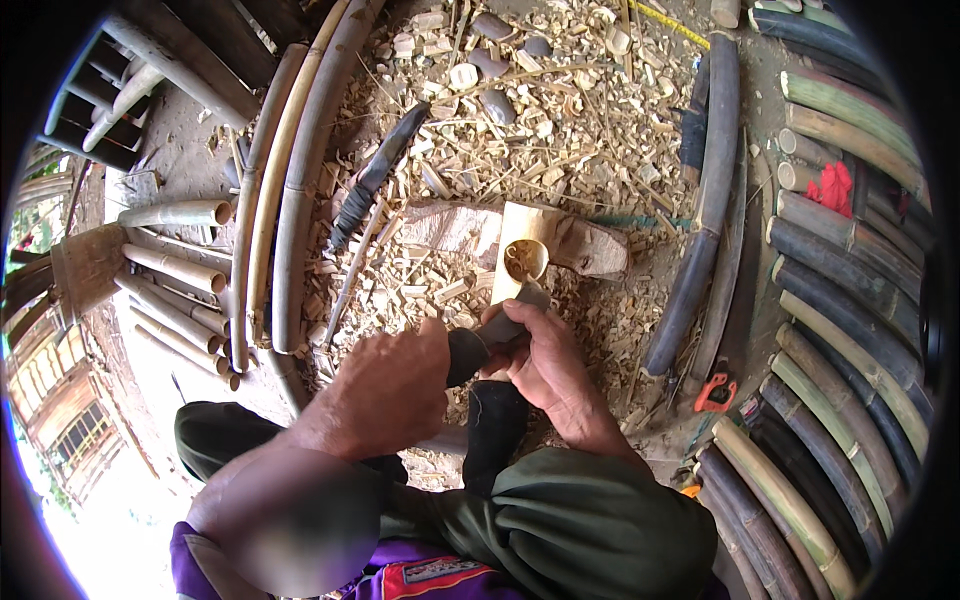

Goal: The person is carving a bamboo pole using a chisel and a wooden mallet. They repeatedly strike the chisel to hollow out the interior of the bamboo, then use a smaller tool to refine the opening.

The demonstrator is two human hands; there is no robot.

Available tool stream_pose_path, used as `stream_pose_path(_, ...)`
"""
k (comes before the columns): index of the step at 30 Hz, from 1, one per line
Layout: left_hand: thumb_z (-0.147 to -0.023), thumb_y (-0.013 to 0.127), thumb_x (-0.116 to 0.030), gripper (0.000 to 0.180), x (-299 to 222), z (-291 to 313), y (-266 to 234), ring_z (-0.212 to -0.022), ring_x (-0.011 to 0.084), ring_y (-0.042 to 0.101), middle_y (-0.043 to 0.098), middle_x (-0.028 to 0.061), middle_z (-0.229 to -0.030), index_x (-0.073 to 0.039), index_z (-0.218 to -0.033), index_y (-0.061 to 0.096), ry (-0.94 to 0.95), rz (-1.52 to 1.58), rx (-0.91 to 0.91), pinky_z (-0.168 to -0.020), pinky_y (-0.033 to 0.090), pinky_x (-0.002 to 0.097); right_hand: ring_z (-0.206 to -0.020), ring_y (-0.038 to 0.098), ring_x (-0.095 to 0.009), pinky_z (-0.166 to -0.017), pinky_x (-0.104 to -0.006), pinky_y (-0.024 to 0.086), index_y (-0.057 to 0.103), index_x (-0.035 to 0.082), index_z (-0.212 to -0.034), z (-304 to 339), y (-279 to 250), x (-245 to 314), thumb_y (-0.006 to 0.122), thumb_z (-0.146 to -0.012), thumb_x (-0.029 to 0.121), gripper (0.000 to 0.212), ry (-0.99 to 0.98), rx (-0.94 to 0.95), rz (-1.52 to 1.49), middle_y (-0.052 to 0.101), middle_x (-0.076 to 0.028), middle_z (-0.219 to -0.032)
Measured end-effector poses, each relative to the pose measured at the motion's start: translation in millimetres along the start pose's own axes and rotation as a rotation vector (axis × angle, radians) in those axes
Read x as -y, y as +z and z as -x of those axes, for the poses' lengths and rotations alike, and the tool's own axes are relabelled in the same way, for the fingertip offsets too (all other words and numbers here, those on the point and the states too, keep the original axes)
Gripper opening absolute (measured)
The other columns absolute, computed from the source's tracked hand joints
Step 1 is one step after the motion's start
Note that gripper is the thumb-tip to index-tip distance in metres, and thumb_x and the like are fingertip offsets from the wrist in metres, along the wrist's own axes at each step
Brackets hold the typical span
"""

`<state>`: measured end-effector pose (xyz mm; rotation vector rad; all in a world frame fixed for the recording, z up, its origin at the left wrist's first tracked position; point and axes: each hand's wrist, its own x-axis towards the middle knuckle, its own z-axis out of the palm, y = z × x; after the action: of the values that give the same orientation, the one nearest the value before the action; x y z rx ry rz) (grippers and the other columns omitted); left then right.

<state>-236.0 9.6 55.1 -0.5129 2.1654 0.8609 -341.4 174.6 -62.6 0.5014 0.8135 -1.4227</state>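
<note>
Two hands meet at the frame's centre: the left hand [385, 385] grips a dark knife handle [466, 355]. The right hand [545, 365] clasps a hollowed bamboo piece [522, 258] resting on a wooden block [590, 245].

A pale, freshly cut bamboo piece [522, 250] stands tilted at the frame's centre, its hollow round end facing up. Just below it, a dark-handled knife [478, 345] lies crosswise, blade touching the bamboo.

The hands [470, 370] are hemmed by bamboo poles [290, 190] to the left and stacked poles [850, 330] to the right; ahead, passage is blocked by a wooden block [590, 245] amid chips [560, 130].
</note>
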Motion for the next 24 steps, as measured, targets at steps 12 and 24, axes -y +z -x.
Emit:
stream_pose_path(12, -0.084, 0.072, -0.029, 0.065, -69.1, -23.1, 125.9, -0.079, 0.0487, 0.068, 0.067, 0.0302, -0.082, 0.01, -0.122, 0.037, -0.348, 0.742, -0.149, -0.074, 0.055, 0.0545, -0.069, 0.061, -0.014, -0.065, -0.0297, 0.047, 0.069, 0.001, -0.088, 3.0, -35.0, 24.6, 0.059, -0.092, 0.036, 0.037, -0.091, -0.246, 0.968, 0.067, -0.007, -0.075)
stream_pose_path(24, -0.069, 0.075, -0.022, 0.026, 14.6, -2.2, 15.4, -0.073, 0.0334, 0.071, 0.07, 0.0201, -0.075, 0.001, -0.08, 0.069, -0.429, 0.349, -0.411, -0.07, 0.056, 0.0452, -0.071, 0.066, -0.018, -0.049, -0.0327, 0.054, 0.059, 0.002, -0.109, -29.8, 40.8, 4.7, 0.061, -0.098, 0.024, 0.025, -0.086, -0.167, 0.343, 0.065, -0.01, -0.091)
